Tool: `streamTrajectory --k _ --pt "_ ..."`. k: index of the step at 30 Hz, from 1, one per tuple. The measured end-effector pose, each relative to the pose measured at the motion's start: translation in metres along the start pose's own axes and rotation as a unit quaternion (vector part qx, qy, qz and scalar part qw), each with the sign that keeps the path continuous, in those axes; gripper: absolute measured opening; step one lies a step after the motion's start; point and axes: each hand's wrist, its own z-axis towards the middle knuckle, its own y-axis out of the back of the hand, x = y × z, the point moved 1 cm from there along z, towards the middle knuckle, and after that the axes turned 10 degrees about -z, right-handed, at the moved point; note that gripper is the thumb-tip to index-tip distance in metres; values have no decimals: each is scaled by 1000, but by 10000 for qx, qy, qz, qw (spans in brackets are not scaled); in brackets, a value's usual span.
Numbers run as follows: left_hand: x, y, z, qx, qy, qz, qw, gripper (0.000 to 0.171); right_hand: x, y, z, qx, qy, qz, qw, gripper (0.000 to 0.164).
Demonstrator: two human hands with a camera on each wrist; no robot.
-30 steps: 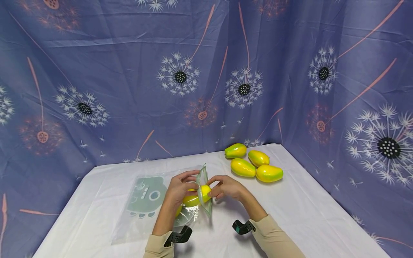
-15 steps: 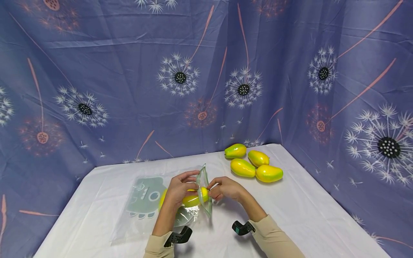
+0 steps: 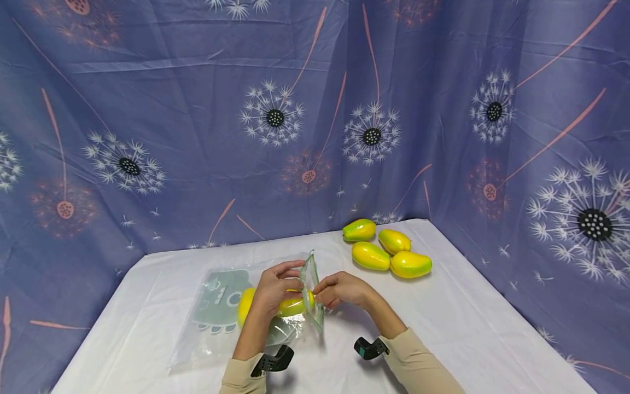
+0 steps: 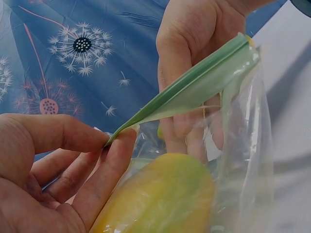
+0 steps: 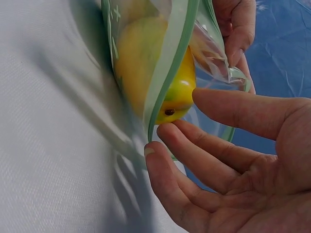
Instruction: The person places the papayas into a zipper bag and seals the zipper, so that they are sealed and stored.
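Note:
A clear zip bag [image 3: 192,350] with a grey-green cartoon print lies on the table, its green-edged mouth facing right. My left hand [image 3: 272,289] pinches the upper edge of that mouth between thumb and forefinger, seen closely in the left wrist view. Inside the opening is a yellow-green papaya [image 5: 181,94], its stem end pointing out. My right hand [image 3: 346,289] holds this end with thumb and fingertips; one fingertip touches the green bag edge [image 5: 151,121]. Deeper in the bag, left of my left wrist, sits another papaya [image 3: 244,308], partly hidden by the forearm.
Several more papayas [image 3: 370,256] lie grouped at the back right of the white-covered table [image 3: 423,323]. A blue dandelion-print curtain [image 3: 197,137] hangs behind and along the right side. Each wrist wears a black band [image 3: 372,348].
The papaya at the mouth has slid left, deeper into the bag, and my right hand has followed slightly. The inner papaya has shifted left into view. My left hand stays put.

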Motion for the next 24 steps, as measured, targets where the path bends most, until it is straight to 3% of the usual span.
streamTrajectory --k 8,16,24 --pt "1 1 0 24 -9 114 9999 53 -1 6 0 -81 -15 142 9999 42" --pt "2 0 0 39 61 82 9999 53 -2 25 -7 -206 17 272 9994 49" --pt "1 1 1 38 96 43 9999 53 -4 50 -19 -707 108 396 9967 49"
